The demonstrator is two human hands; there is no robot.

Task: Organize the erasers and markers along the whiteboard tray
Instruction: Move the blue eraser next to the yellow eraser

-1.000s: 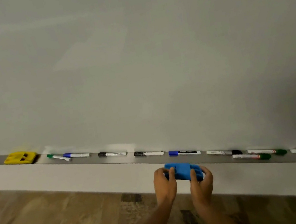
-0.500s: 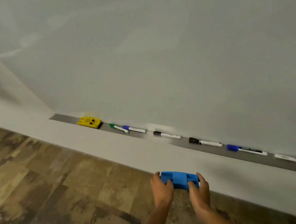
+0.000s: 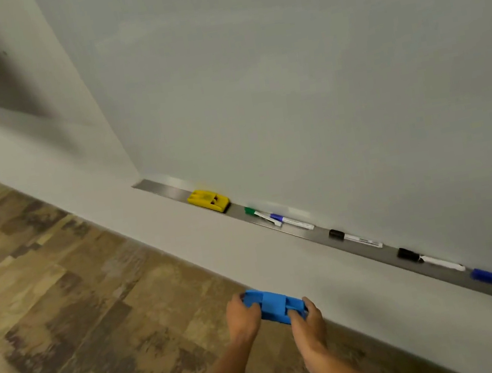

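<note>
Both hands, left hand (image 3: 242,316) and right hand (image 3: 307,318), grip the blue eraser (image 3: 273,306) by its ends (clear of the wall); bare tray (image 3: 161,188) lies beyond the yellow eraser (image 3: 208,201).

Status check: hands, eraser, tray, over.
Left hand and right hand grip the blue eraser by its ends, off the tray. Yellow eraser lies near the tray's left end, markers beyond. Nothing blocking.

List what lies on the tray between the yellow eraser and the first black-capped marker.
In the head view, two markers lie between the yellow eraser and the black-capped marker: a green-capped marker and a blue-capped marker, their ends overlapping on the tray.
</note>
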